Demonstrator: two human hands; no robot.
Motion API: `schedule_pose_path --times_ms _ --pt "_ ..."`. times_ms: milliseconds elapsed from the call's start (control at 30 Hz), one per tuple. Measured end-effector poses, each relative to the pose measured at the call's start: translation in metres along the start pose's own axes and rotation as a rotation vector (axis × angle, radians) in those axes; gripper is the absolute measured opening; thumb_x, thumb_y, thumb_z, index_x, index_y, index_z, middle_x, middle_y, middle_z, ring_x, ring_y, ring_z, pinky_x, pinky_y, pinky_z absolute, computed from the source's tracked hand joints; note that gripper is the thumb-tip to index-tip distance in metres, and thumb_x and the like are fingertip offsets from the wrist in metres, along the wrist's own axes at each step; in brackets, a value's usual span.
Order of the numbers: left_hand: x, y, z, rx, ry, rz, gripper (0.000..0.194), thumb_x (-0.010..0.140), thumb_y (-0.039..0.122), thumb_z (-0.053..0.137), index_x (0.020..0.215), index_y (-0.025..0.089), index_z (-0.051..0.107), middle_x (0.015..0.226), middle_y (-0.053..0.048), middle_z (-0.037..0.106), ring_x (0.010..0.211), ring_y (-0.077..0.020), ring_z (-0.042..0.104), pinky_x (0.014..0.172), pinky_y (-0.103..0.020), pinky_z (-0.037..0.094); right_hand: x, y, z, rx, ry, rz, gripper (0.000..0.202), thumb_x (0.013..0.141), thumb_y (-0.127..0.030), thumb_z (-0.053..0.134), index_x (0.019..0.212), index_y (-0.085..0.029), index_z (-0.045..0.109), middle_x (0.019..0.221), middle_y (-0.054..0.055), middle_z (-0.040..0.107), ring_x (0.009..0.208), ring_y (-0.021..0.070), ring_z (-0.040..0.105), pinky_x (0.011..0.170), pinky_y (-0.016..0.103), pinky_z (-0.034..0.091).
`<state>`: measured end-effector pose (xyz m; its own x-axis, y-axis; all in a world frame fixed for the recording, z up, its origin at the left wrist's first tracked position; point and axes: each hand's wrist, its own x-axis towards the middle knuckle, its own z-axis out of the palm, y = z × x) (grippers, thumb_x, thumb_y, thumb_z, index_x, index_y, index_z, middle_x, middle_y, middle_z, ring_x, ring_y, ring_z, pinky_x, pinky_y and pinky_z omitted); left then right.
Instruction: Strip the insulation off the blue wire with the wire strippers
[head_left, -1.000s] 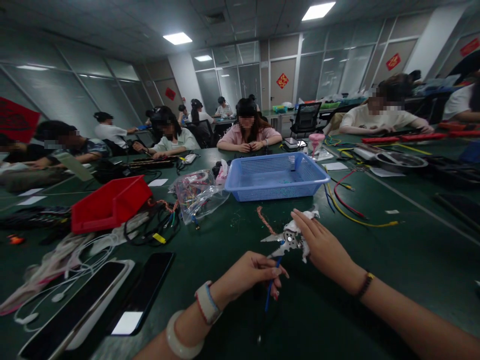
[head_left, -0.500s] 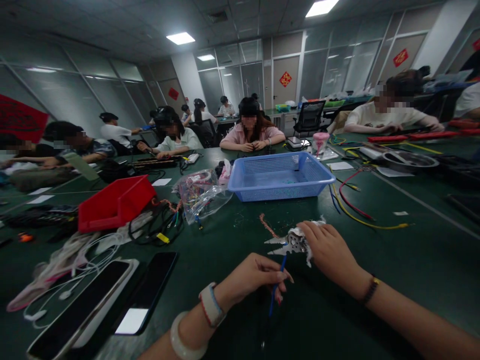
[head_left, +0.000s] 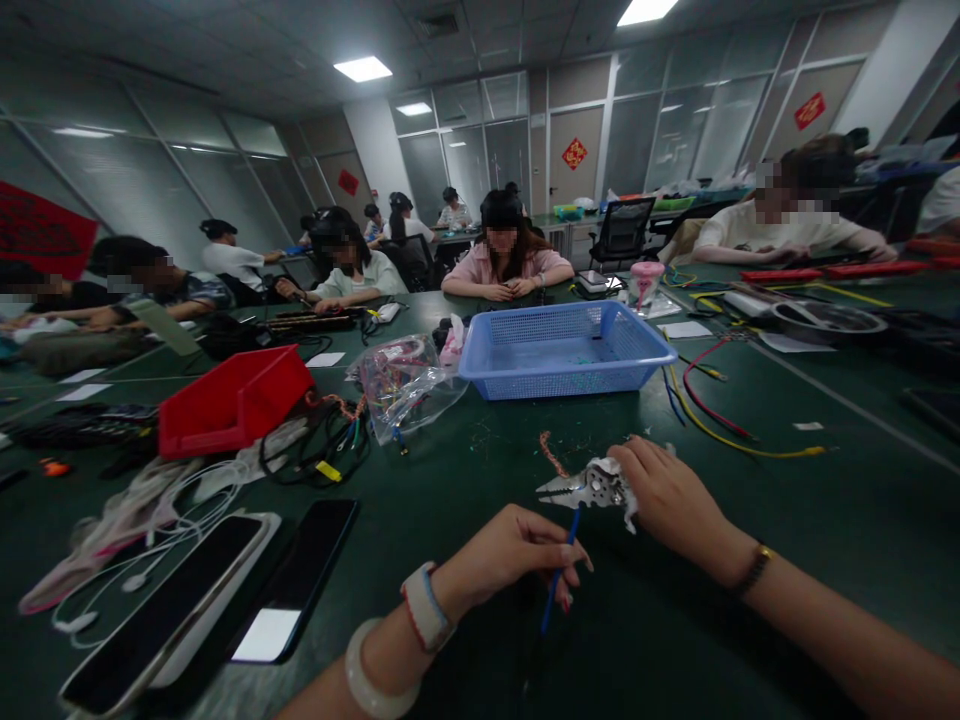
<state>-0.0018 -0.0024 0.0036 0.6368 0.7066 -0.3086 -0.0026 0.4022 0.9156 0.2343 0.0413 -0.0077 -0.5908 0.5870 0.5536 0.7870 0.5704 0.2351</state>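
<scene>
My left hand (head_left: 529, 560) pinches a short blue wire (head_left: 551, 590) between thumb and fingers. The wire's upper end meets the jaws of the wire strippers (head_left: 592, 487), which point left. My right hand (head_left: 667, 500) is wrapped round the handles of this tool, and some white wrapping shows around the grip. The jaws are nearly closed. A strand of bare copper wire (head_left: 553, 455) lies on the table just behind the jaws. The handles are mostly hidden by my right hand.
A blue plastic basket (head_left: 566, 385) stands beyond my hands. Left of it are a clear bag of wires (head_left: 405, 390) and a red bin (head_left: 236, 410). Two phones (head_left: 300, 570) (head_left: 169, 610) lie front left. Yellow and red wires (head_left: 750, 448) lie at right. Other people sit around.
The wire strippers' jaws have closed from a wider gap around the blue wire. The view has shifted slightly; my hands stay in about the same place.
</scene>
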Motion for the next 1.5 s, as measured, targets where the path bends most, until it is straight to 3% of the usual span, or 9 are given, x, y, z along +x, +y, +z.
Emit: schedule_pose_path --times_ms 100,300,433,533,667,933,1233,1400,1500 --pt "0.0 -0.001 0.0 -0.009 -0.006 -0.008 0.027 0.073 0.033 0.075 0.085 0.008 0.073 0.069 -0.004 0.067 0.057 -0.0111 0.063 0.058 -0.023 0.05 0.0 0.001 -0.002 0.015 -0.037 0.033 0.021 0.081 -0.003 0.046 0.095 -0.013 0.059 0.085 0.009 0.061 0.075 0.0189 0.057 0.069 0.029 0.045" --pt "0.0 0.0 0.0 0.007 0.003 -0.007 0.028 0.073 0.034 0.075 0.086 0.009 0.073 0.07 -0.003 0.067 0.057 -0.0113 0.062 0.059 -0.025 0.05 0.0 0.001 -0.004 0.07 -0.114 0.07 0.018 0.078 -0.005 0.049 0.089 -0.015 0.058 0.081 0.006 0.059 0.067 0.0168 0.056 0.059 0.027 0.043" --pt "0.0 0.001 -0.001 0.049 -0.009 -0.013 0.027 0.075 0.034 0.073 0.087 0.01 0.073 0.069 -0.002 0.066 0.056 -0.0099 0.061 0.06 -0.024 0.05 -0.003 0.01 -0.002 0.07 -0.014 0.017 0.027 0.077 -0.004 0.048 0.099 -0.013 0.059 0.092 0.01 0.063 0.085 0.0215 0.058 0.076 0.033 0.046" --pt "0.001 0.001 -0.003 0.076 -0.053 -0.017 0.028 0.078 0.036 0.07 0.089 0.01 0.073 0.07 -0.002 0.065 0.056 -0.0087 0.059 0.059 -0.022 0.048 -0.005 0.018 -0.002 0.034 0.05 -0.023 0.034 0.076 -0.004 0.049 0.107 -0.012 0.06 0.104 0.013 0.064 0.104 0.0267 0.053 0.093 0.041 0.041" --pt "0.0 0.0 -0.005 0.098 -0.089 -0.011 0.029 0.081 0.037 0.068 0.092 0.011 0.072 0.071 -0.002 0.064 0.055 -0.0076 0.057 0.057 -0.021 0.047 -0.009 0.023 -0.004 -0.028 0.054 0.025 0.042 0.074 -0.004 0.054 0.114 -0.016 0.061 0.109 0.009 0.066 0.092 0.0255 0.055 0.085 0.042 0.043" --pt "0.0 0.002 -0.012 0.126 -0.092 -0.008 0.03 0.084 0.038 0.064 0.096 0.011 0.072 0.069 0.0 0.06 0.053 -0.0058 0.054 0.054 -0.018 0.042 -0.012 0.023 0.002 0.07 -0.079 0.027 0.05 0.075 -0.003 0.049 0.123 -0.013 0.056 0.118 0.011 0.065 0.078 0.0178 0.065 0.068 0.03 0.051" --pt "0.0 0.0 -0.013 0.122 -0.111 -0.007 0.027 0.086 0.036 0.062 0.097 0.013 0.072 0.068 0.001 0.059 0.052 -0.0049 0.052 0.052 -0.018 0.041 -0.007 0.017 -0.002 0.083 -0.149 0.054 0.055 0.073 0.001 0.045 0.126 -0.013 0.052 0.128 0.014 0.06 0.078 0.0183 0.068 0.068 0.032 0.056" --pt "0.0 0.001 -0.013 0.141 -0.118 -0.003 0.027 0.087 0.035 0.061 0.097 0.013 0.072 0.068 0.001 0.058 0.052 -0.0046 0.052 0.052 -0.017 0.041 -0.008 0.017 -0.002 0.164 -0.172 0.097 0.067 0.074 0.001 0.041 0.139 -0.015 0.038 0.136 0.014 0.053 0.099 0.0219 0.066 0.076 0.035 0.057" --pt "0.0 0.003 -0.012 0.141 -0.108 0.001 0.027 0.086 0.035 0.062 0.096 0.012 0.072 0.067 0.001 0.058 0.052 -0.0048 0.052 0.052 -0.017 0.041 -0.009 0.018 0.0 0.192 -0.183 0.118 0.07 0.073 0.0 0.042 0.14 -0.017 0.036 0.136 0.012 0.053 0.1 0.0226 0.066 0.077 0.037 0.057"
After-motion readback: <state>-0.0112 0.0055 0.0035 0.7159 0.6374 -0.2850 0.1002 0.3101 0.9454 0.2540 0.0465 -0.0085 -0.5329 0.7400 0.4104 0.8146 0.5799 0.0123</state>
